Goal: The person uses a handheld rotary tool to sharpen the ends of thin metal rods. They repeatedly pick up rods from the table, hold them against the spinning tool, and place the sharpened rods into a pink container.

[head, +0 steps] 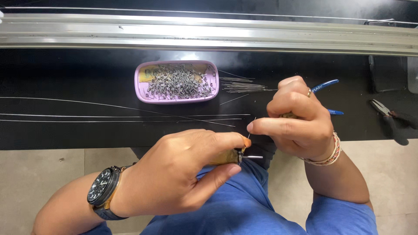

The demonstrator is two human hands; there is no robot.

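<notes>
Both hands pinch: left hand (pixel 183 169) hides a wooden-handled tool (pixel 226 157); right hand (pixel 296 119) seemingly nips thin wire (pixel 250 132), covering blue-handled pliers (pixel 324 85).

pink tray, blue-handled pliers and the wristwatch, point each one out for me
pink tray (pixel 140 82): head view, on its bare left rim.
blue-handled pliers (pixel 325 84): head view, on the upper blue handle sticking out past the right hand.
wristwatch (pixel 99 193): head view, on the dark dial at the left wrist.

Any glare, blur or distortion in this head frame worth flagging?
Head view: strong glare on the metal rail and a sheen behind the pink tray; the rail bows slightly, suggesting wide-angle distortion; left hand and right hand are sharp and evenly lit; the thin wire piece between them is barely resolved.
</notes>
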